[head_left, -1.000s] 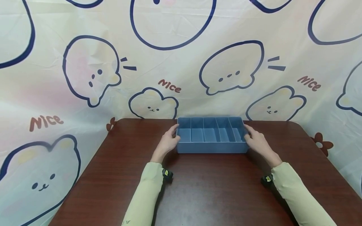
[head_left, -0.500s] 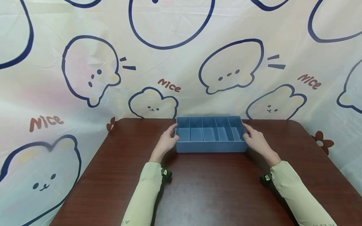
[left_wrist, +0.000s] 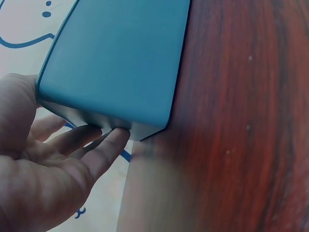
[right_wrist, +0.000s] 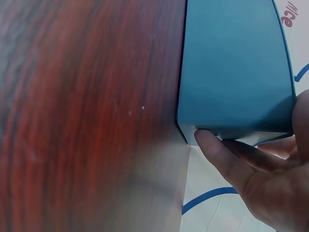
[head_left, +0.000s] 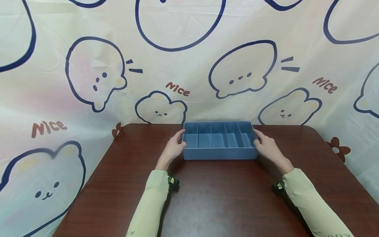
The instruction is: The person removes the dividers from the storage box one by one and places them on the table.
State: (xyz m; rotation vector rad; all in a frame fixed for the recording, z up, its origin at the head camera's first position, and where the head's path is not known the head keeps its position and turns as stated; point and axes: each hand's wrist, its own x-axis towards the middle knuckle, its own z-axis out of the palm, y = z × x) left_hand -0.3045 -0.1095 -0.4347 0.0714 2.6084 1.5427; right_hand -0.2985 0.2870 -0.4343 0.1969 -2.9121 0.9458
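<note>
A blue divided storage box (head_left: 220, 153) with several slots sits level at the far side of the table, its slots showing nothing inside. At its left end my left hand (head_left: 173, 147) grips it, thumb by the near corner of the rim. My right hand (head_left: 267, 146) holds the opposite end in much the same way. In the left wrist view, fingertips press on the end wall of the box (left_wrist: 116, 58), below the thumb at the rim. The right wrist view has the fingers (right_wrist: 219, 154) against the other end wall, low near the tabletop.
The dark brown wooden table (head_left: 219, 197) stretches from the box toward me. Behind it hangs a pale cloth (head_left: 195, 72) with cartoon outlines, close to the table's back edge. A small black wrist device (head_left: 173, 183) shows at the left cuff, another (head_left: 278, 187) at the right.
The box has shifted slightly to the left, with both hands staying on its ends. Hand poses look the same.
</note>
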